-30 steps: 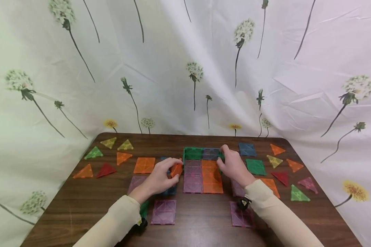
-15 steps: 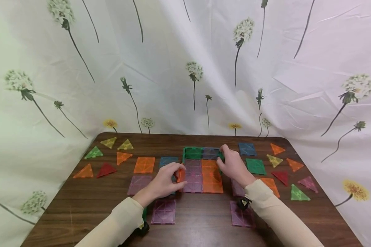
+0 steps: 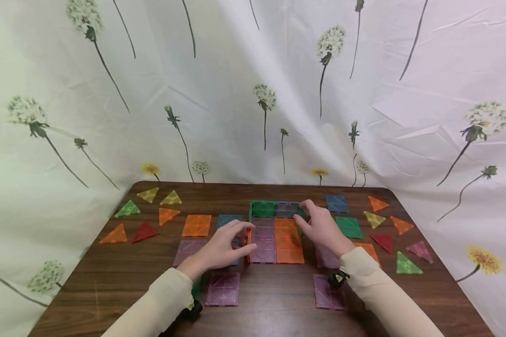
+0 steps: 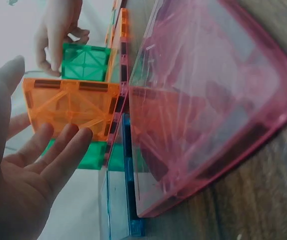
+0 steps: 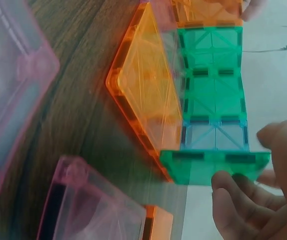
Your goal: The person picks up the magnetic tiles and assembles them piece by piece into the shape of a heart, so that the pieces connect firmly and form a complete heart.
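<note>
Purple square magnetic tiles [image 3: 263,251] and orange square tiles [image 3: 289,249] lie flat, joined as a floor. Along the back edge stand a green tile [image 3: 263,208] and a blue tile [image 3: 287,209]. On the left edge an orange tile [image 4: 68,102] stands upright, beside my left hand [image 3: 224,244]. That hand's fingers are spread and extended at its outer face; contact is unclear. My right hand [image 3: 323,230] is at the upright green tile [image 5: 213,165] on the right edge. Its thumb and fingers are apart around the tile, not visibly squeezing it.
Loose square tiles lie on both sides, among them an orange square [image 3: 197,225], a purple square [image 3: 223,289] and a green square [image 3: 348,227]. Several triangle tiles, such as a red triangle [image 3: 144,232], lie farther out. A flower-printed cloth [image 3: 236,93] hangs behind the wooden table [image 3: 274,309].
My left hand moved the orange tile rightward to the floor's left edge, where it stands upright, and the fingers spread off it. My right hand has shifted slightly right.
</note>
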The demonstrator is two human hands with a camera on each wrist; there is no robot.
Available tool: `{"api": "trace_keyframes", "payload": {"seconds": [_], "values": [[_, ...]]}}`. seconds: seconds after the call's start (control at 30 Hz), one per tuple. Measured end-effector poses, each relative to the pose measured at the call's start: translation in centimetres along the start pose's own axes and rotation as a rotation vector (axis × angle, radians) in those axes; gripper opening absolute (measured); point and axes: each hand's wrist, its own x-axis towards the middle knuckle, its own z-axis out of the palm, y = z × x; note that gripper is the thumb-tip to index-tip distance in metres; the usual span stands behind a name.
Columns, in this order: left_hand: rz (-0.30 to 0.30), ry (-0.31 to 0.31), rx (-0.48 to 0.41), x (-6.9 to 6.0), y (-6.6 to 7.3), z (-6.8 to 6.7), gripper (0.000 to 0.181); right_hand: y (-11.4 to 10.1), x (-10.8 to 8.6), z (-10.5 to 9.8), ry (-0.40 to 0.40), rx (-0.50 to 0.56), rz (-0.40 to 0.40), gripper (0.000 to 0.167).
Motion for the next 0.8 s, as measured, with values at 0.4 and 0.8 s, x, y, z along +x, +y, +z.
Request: {"api": "trace_keyframes", "payload": {"seconds": [0.4,0.8], "values": [[0.028,0.022,0.038,-0.1,-0.5,-0.7,0.041,4.6,0.8,-3.0,0.050,0.013,0.021,0.032],[0.042,0.107,0.084,-0.4,-1.6,-2.6,0.035,11.7,1.9,-5.5,-0.030,-0.138,0.145,0.037]]}}
